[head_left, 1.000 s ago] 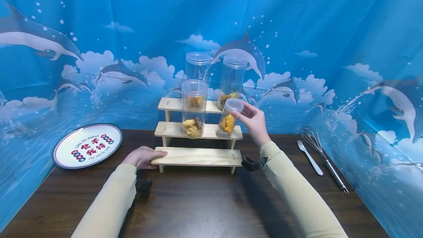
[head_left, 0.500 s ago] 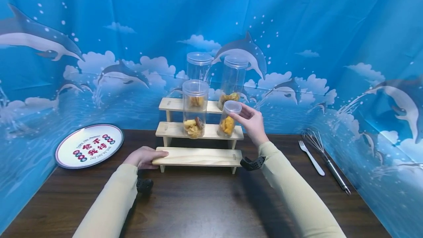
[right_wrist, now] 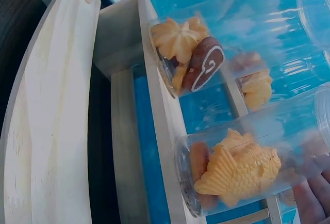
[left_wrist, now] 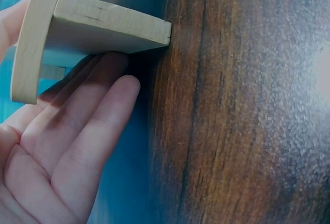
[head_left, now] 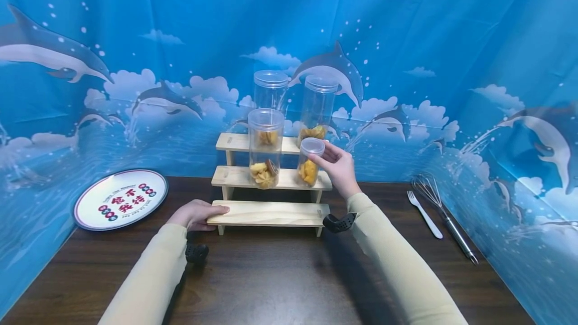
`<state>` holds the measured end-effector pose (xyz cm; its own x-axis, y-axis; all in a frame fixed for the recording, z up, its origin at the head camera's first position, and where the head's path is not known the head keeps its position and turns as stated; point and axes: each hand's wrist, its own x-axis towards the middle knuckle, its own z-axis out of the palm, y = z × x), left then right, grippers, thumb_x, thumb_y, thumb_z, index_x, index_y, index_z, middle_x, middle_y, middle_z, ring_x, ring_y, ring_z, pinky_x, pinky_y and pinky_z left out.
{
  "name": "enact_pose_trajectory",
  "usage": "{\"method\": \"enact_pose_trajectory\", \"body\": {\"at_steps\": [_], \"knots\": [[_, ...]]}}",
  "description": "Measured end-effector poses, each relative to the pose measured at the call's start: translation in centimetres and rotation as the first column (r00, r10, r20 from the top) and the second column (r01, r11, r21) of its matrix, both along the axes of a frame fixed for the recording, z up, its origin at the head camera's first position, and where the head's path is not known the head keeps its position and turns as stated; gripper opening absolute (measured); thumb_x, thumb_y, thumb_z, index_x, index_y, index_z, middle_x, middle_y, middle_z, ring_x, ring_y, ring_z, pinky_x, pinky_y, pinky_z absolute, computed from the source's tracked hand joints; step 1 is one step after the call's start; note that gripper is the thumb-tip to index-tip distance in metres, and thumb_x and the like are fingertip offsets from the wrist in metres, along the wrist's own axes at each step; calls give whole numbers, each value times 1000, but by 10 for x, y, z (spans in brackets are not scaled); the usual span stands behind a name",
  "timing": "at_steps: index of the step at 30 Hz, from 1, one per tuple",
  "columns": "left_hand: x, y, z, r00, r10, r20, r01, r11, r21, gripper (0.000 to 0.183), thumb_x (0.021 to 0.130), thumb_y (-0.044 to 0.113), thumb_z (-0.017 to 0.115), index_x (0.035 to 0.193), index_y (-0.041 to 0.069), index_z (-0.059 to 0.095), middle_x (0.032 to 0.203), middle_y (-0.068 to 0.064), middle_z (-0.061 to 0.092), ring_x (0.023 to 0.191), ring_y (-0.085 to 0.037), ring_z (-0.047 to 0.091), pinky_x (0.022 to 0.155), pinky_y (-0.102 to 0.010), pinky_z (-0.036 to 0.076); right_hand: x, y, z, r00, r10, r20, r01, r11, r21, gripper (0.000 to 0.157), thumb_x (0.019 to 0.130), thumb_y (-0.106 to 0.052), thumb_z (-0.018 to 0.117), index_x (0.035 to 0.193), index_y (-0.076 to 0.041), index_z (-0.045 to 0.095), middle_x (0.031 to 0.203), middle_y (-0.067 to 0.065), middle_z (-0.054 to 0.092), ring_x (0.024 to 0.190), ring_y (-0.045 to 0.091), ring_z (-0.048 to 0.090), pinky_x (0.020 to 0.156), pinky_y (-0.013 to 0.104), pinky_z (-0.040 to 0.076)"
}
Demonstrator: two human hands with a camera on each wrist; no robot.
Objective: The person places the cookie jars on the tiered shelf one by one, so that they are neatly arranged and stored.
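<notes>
A three-step wooden stand (head_left: pixel 271 210) stands on the dark table. My left hand (head_left: pixel 195 214) grips the left end of its lowest step, thumb on top and fingers underneath; in the left wrist view these fingers (left_wrist: pixel 77 136) lie below the board. My right hand (head_left: pixel 338 167) holds a short clear jar (head_left: pixel 308 163) near its lid, over the right end of the middle step. Inside this jar, the right wrist view shows a fish-shaped pastry (right_wrist: pixel 240 167). A tall jar (head_left: pixel 265 150) of cookies stands left of it. Two more tall jars, one a lidded jar (head_left: pixel 318 109), stand on the top step.
A white plate (head_left: pixel 121 199) with red lettering lies at the left, against the blue dolphin backdrop (head_left: pixel 180 24). A fork (head_left: pixel 424 214) and a whisk (head_left: pixel 444 217) lie on the table (head_left: pixel 262 280) at the right.
My right hand has moved slightly left and down with the short jar, which has gone from tilted to nearly upright on the middle step. The left hand stays on the lowest step.
</notes>
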<state>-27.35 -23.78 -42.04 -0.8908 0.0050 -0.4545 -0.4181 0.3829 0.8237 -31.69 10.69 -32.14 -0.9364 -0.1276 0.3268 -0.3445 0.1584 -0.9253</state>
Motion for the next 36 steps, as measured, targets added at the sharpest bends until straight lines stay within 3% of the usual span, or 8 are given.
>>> {"method": "enact_pose_trajectory", "body": {"at_steps": [17,25,36], "knots": [[-2,-2,-2,1000,-9,0,9,1000,6,65,84,28,69,123,-18,45,96,-14,59,79,-16,62,83,-40,56,3,-4,0,1000,-18,8,18,1000,11,58,86,-23,70,137,-5,49,134,14,55,123,24,53,99,34,47],[-2,-1,-2,1000,4,-5,-3,1000,24,61,84,26,69,121,-17,47,92,-12,60,77,-14,61,83,-39,56,-25,0,-23,1000,-15,8,15,1000,-6,61,83,-30,73,136,-12,51,136,9,53,124,20,53,98,32,47],[1,1,-1,1000,9,-10,-9,1000,12,65,85,27,68,123,-19,43,95,-15,57,78,-16,61,82,-39,56,-17,6,-22,1000,-30,9,29,998,61,74,80,-44,72,141,-15,45,140,4,50,127,16,49,101,31,44]]}}
